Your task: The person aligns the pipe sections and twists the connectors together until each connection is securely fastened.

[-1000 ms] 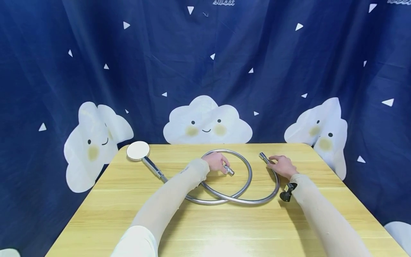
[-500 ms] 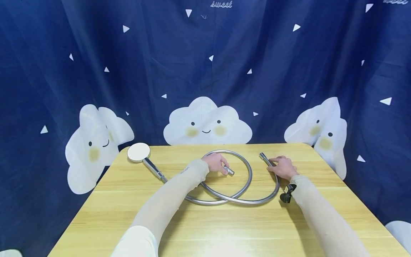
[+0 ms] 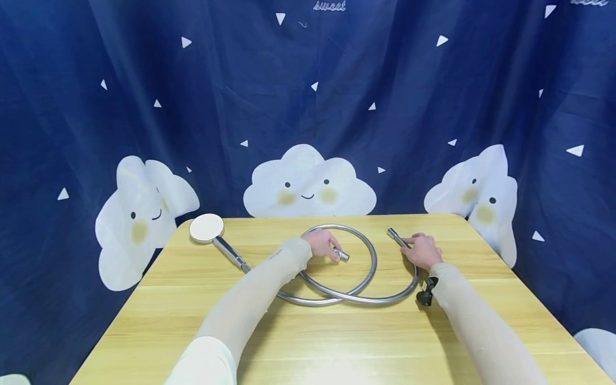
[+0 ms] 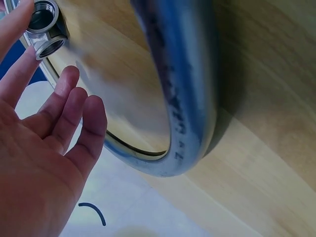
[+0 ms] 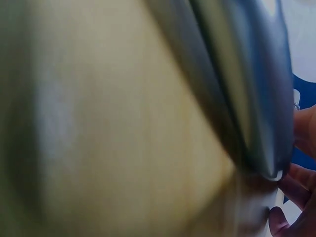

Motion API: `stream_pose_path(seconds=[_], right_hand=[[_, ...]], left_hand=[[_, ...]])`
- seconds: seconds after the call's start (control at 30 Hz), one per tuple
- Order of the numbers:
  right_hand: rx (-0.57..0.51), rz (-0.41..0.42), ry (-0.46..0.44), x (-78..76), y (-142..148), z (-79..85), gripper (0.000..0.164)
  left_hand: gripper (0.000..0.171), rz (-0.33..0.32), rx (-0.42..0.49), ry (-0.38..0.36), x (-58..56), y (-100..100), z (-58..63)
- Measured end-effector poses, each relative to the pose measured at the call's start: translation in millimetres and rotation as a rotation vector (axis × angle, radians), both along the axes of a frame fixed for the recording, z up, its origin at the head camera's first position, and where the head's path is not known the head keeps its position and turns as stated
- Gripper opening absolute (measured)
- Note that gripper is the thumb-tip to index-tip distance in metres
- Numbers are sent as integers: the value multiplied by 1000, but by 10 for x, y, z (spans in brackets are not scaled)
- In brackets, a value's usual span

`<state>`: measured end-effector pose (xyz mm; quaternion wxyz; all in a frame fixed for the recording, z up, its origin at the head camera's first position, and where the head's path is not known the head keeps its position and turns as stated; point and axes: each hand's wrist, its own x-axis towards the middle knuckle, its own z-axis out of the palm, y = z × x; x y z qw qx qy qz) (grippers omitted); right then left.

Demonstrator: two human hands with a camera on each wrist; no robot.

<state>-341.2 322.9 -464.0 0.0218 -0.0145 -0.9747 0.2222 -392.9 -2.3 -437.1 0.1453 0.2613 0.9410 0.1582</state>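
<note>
In the head view my left hand (image 3: 321, 243) pinches a small chrome pipe fitting (image 3: 341, 254) between thumb and index finger. Two round threaded openings of that fitting (image 4: 38, 36) show in the left wrist view; the other fingers are loosely bent. My right hand (image 3: 423, 252) grips the grey metal shower hose (image 3: 374, 262) just below its free end connector (image 3: 393, 233). Close to the right wrist camera the hose (image 5: 264, 98) looks blurred, with thumb and fingers on either side. A round shower head (image 3: 207, 228) lies at the back left, joined to the hose's other end.
The hose lies in a loop on the light wooden table (image 3: 366, 342), partly under my left forearm. A dark blue curtain (image 3: 221, 107) with white clouds hangs behind the table's back edge. A small black camera (image 3: 426, 291) is strapped to my right wrist.
The head view has shifted slightly. My right fingers and wrist have turned a little at the hose. The left hand, fitting and shower head stay about where they were.
</note>
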Motion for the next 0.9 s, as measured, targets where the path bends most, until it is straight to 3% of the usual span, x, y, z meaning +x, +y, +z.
stream_pose_path(seconds=[0.4, 0.9], right_hand=[[-42, -32, 8, 11, -24, 13, 45], [-146, -70, 7, 55, -95, 128, 42]], left_hand=[[39, -34, -20, 51, 3, 15, -15], [36, -50, -7, 56, -7, 37, -21]])
